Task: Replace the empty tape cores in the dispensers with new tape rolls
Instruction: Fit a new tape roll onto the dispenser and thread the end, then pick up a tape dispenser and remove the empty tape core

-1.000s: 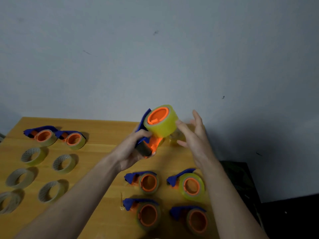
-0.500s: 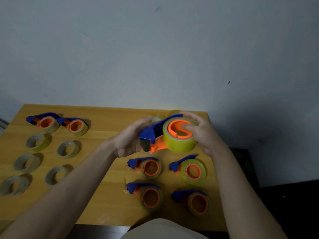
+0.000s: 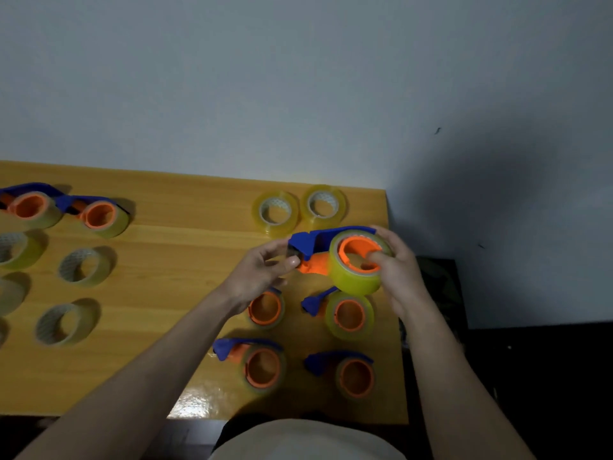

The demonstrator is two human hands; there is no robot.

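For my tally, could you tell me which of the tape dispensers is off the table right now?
The dispenser held up in both hands, left hand at its blue nose, right hand gripping its roll; all the others lie on the table.

lighting: dim, cool, indoor; the source is out of frame. wall (image 3: 232, 78): grey, darkening into broad soft shadow from 2 to 4 o'clock. table (image 3: 172, 260): brightest surface, warm yellow, with a white glare patch (image 3: 202, 401) at its near edge around 6 o'clock. tape rings (image 3: 79, 268): each drops a soft shadow toward 1 o'clock. sharpness: soft overall, right hand (image 3: 398, 277) slightly smeared. edges: wide-angle bending, table rim curved.
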